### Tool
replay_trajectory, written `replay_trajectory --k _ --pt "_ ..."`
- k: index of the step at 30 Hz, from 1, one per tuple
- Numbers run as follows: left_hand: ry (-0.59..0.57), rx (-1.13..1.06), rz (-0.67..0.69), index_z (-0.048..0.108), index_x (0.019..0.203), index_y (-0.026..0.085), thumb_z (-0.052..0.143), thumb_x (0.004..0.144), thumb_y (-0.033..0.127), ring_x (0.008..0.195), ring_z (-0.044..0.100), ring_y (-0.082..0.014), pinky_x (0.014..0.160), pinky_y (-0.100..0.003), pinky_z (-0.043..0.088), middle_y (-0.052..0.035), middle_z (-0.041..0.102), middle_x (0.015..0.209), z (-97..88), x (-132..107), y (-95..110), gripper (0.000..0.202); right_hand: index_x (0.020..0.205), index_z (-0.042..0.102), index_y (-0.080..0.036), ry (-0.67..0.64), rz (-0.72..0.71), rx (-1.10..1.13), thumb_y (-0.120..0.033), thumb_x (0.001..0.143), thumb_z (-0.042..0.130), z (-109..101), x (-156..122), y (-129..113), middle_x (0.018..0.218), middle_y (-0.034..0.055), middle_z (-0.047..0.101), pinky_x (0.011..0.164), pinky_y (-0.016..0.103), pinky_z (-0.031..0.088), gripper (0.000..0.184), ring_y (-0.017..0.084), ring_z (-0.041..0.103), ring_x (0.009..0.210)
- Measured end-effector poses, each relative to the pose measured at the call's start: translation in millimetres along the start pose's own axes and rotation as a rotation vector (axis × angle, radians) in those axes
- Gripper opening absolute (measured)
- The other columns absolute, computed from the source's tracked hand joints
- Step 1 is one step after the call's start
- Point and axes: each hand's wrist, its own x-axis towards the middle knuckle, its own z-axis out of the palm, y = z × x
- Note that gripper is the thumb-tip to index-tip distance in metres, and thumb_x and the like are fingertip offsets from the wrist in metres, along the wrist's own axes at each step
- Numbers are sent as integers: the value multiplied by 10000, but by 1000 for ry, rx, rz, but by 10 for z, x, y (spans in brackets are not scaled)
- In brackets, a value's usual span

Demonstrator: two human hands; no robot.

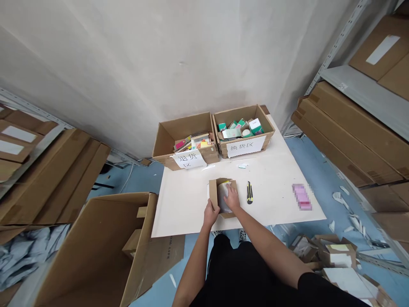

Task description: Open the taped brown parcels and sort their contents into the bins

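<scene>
A small open cardboard box (pixel 214 190) sits near the front edge of the white table (pixel 275 179). My left hand (pixel 211 212) grips the box's near left corner, fingers closed on the flap. My right hand (pixel 232 198) reaches into the box from the right, its fingers curled over a white item (pixel 223 187) inside. How far the fingers close round that item is hidden. A yellow and black utility knife (pixel 249 192) lies just right of the box.
Two labelled cardboard trays (pixel 182 147) (pixel 245 130) of small goods stand at the table's far edge. A pink object (pixel 302 197) lies at right. A large open carton (pixel 96 251) stands on the floor at left. Shelves of flat cartons flank both sides; scraps litter the floor right.
</scene>
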Motion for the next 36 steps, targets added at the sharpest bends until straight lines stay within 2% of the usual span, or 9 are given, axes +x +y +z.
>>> replay_trajectory --k 6,11,14,18,22,26,30,33,36 --pt "-23 -43 -53 372 1513 162 566 922 311 1171 695 -251 964 -345 527 -143 718 1296 -3 14 -84 639 1654 297 -164 -68 -71 -19 -186 840 574 5 4 -150 1651 142 403 1215 477 372 860 327 433 1474" --pt "7 62 -126 240 1603 51 522 963 397 1284 637 -317 994 -369 508 -263 587 1448 1 -20 -6 780 1657 297 -336 -181 -52 10 -78 796 531 229 -140 -408 1751 15 196 1042 399 554 928 280 681 1213" --pt "47 187 -185 114 1650 34 470 985 442 1165 691 -357 916 -411 532 -301 554 1434 -77 -14 41 858 1654 307 -348 -134 -46 33 -50 774 547 220 -144 -579 1752 18 175 1027 406 571 960 292 707 1175" --pt "48 272 -196 92 1673 82 425 1001 405 1022 731 -340 871 -426 539 -262 605 1307 -327 114 -15 817 1663 285 -325 -52 -183 97 5 766 498 -48 -78 -818 1761 9 117 1078 393 548 979 297 587 1372" --pt "78 308 -208 97 1686 142 428 997 393 1047 723 -352 907 -462 544 -248 592 1328 -741 328 -285 804 1685 215 -274 69 -265 127 8 773 464 -427 -24 -926 1769 31 72 1129 396 503 987 294 340 1559" --pt "109 316 -204 192 1677 207 403 1012 380 1310 601 -388 1009 -527 522 -270 405 1590 -1261 501 -733 719 1686 216 -234 138 -226 136 -30 814 441 -662 68 -795 1767 53 95 1199 410 422 923 276 237 1599" --pt "180 409 -200 437 1578 262 516 977 512 1544 260 -491 1106 -688 408 -178 165 1744 -1677 565 -1010 656 1681 200 -214 129 -206 209 -106 871 433 -510 236 -550 1759 60 152 1272 426 305 850 218 188 1613" --pt "244 398 -98 513 1526 241 511 982 486 1580 181 -458 1171 -659 365 -145 251 1727 -1789 520 -922 597 1675 196 -191 84 -114 274 -184 874 480 -200 335 -316 1726 95 270 1278 442 282 850 214 239 1599" --pt "318 387 87 556 1487 221 485 989 379 1612 122 -381 1238 -604 318 -111 316 1703 -1684 391 -638 528 1656 239 -166 27 27 277 -237 837 530 75 339 -24 1691 127 344 1249 487 328 872 257 306 1574"
